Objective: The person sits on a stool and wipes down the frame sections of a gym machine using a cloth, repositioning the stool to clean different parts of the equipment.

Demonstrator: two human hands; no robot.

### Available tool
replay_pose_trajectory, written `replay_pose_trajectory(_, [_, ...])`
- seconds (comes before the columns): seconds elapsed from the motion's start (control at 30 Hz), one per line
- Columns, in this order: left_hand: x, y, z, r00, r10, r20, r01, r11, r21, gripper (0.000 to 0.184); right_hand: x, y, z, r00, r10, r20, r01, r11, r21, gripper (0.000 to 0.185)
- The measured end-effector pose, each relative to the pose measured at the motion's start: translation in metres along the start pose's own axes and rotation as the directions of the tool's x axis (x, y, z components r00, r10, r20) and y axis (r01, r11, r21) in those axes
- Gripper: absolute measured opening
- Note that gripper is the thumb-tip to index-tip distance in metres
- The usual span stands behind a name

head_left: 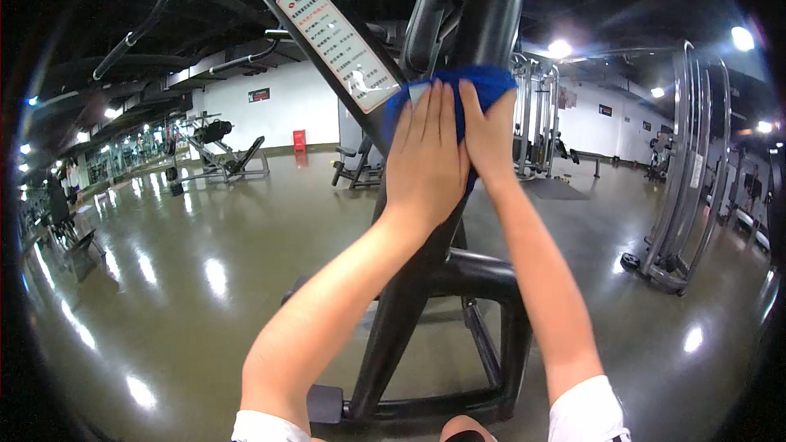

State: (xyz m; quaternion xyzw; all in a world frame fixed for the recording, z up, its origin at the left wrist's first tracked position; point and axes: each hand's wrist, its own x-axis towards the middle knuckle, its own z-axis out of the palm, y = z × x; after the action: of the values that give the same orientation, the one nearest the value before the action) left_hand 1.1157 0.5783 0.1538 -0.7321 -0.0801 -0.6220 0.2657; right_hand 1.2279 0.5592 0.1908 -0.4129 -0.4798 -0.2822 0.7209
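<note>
A blue cloth [491,78] is wrapped against the thick black post [491,24] of a gym machine. My left hand [427,151] presses on the cloth, its fingers long and close together, pointing up along the post. Right beside it, my right hand [493,139] grips the cloth around the post's other side, with most of its fingers hidden. The two hands touch near the thumbs. Just left of the cloth, a white label [337,45] with printed text sits on a slanted black bar.
Below my forearms, the machine's black lower frame [475,277] and a padded roller [325,403] reach toward my legs. A silver upright machine [675,180] stands at right. Benches and a red sign [300,140] are farther back on the shiny floor [164,311].
</note>
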Motion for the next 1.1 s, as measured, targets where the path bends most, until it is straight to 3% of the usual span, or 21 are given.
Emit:
replay_pose_trajectory(0.13, [0.042,-0.001,0.017,0.995,-0.037,-0.09,0.037,0.999,-0.003,0.058,0.052,-0.025,0.0,0.998,-0.053,-0.014,0.047,0.957,-0.287,0.09])
replay_pose_trajectory(0.23, [0.066,-0.001,0.026,0.975,-0.215,-0.057,0.184,0.923,-0.338,0.055,0.079,-0.045,0.0,0.985,-0.171,0.025,0.164,0.886,-0.433,0.088])
replay_pose_trajectory(0.27, [0.072,-0.001,0.029,0.975,-0.214,-0.058,0.183,0.924,-0.335,0.055,0.088,-0.047,0.001,0.969,-0.237,0.067,0.24,0.848,-0.472,0.087])
replay_pose_trajectory(0.3, [0.077,-0.001,0.028,0.953,-0.301,-0.033,0.259,0.867,-0.425,0.051,0.094,-0.05,0.003,0.91,-0.411,0.061,0.363,0.715,-0.598,0.089])
replay_pose_trajectory(0.33, [0.081,0.0,0.027,0.924,-0.383,0.001,0.331,0.795,-0.508,0.048,0.095,-0.052,0.004,0.91,-0.409,0.06,0.362,0.717,-0.596,0.089])
replay_pose_trajectory(0.4, [0.085,0.0,0.028,0.909,-0.417,0.008,0.359,0.772,-0.524,0.046,0.1,-0.059,0.006,0.855,-0.488,0.175,0.425,0.468,-0.775,0.09])
replay_pose_trajectory(0.43, [0.088,0.0,0.028,0.901,-0.433,0.007,0.381,0.785,-0.489,0.047,0.104,-0.069,0.002,0.865,-0.457,0.206,0.448,0.52,-0.728,0.082])
replay_pose_trajectory(0.47, [0.09,0.001,0.028,0.893,-0.449,0.007,0.404,0.795,-0.453,0.048,0.105,-0.078,-0.003,0.914,-0.323,0.247,0.4,0.606,-0.687,0.079])
replay_pose_trajectory(0.53, [0.092,0.002,0.027,0.885,-0.464,0.028,0.437,0.809,-0.394,0.049,0.116,-0.072,-0.012,0.733,-0.632,0.252,0.652,0.547,-0.525,0.069])
replay_pose_trajectory(0.57, [0.092,0.003,0.026,0.874,-0.484,0.042,0.469,0.817,-0.335,0.051,0.126,-0.064,-0.01,0.678,-0.7,0.224,0.698,0.518,-0.495,0.056])
replay_pose_trajectory(0.6, [0.089,0.004,0.028,0.875,-0.483,0.039,0.467,0.819,-0.334,0.051,0.129,-0.069,-0.011,0.691,-0.674,0.261,0.705,0.548,-0.45,0.048])
replay_pose_trajectory(0.67, [0.08,0.008,0.031,0.931,-0.322,-0.169,0.299,0.942,-0.149,0.054,0.127,-0.075,-0.009,0.744,-0.631,0.222,0.644,0.587,-0.491,0.044])
replay_pose_trajectory(0.7, [0.079,0.008,0.029,0.938,-0.311,-0.151,0.299,0.949,-0.095,0.058,0.123,-0.077,-0.007,0.742,-0.634,0.218,0.645,0.586,-0.491,0.044])
replay_pose_trajectory(0.77, [0.076,0.011,0.026,0.945,-0.304,-0.119,0.299,0.953,-0.057,0.057,0.114,-0.078,-0.002,0.899,-0.432,0.075,0.406,0.758,-0.51,0.041])
replay_pose_trajectory(0.8, [0.074,0.014,0.025,0.949,-0.302,-0.089,0.301,0.953,-0.021,0.056,0.121,-0.069,0.003,0.897,-0.435,0.08,0.412,0.755,-0.511,0.041])
replay_pose_trajectory(0.87, [0.065,0.018,0.026,0.959,-0.254,-0.129,0.264,0.962,0.072,0.059,0.142,-0.042,0.012,0.937,-0.332,0.113,0.339,0.779,-0.527,0.09])
replay_pose_trajectory(0.9, [0.061,0.018,0.026,0.968,-0.192,-0.163,0.213,0.97,0.119,0.06,0.139,-0.044,0.01,0.973,-0.204,0.112,0.233,0.84,-0.491,0.092])
replay_pose_trajectory(0.93, [0.057,0.019,0.027,0.973,-0.127,-0.192,0.16,0.973,0.169,0.061,0.134,-0.044,0.009,0.971,-0.209,0.114,0.238,0.836,-0.494,0.092])
replay_pose_trajectory(1.07, [0.046,0.023,0.031,0.976,-0.122,-0.183,0.155,0.971,0.18,0.065,0.12,-0.036,0.005,0.967,-0.251,-0.053,0.208,0.888,-0.411,0.097])
replay_pose_trajectory(1.1, [0.042,0.024,0.029,0.974,-0.128,-0.186,0.162,0.971,0.176,0.065,0.118,-0.033,0.004,0.98,-0.188,-0.071,0.157,0.934,-0.321,0.097])
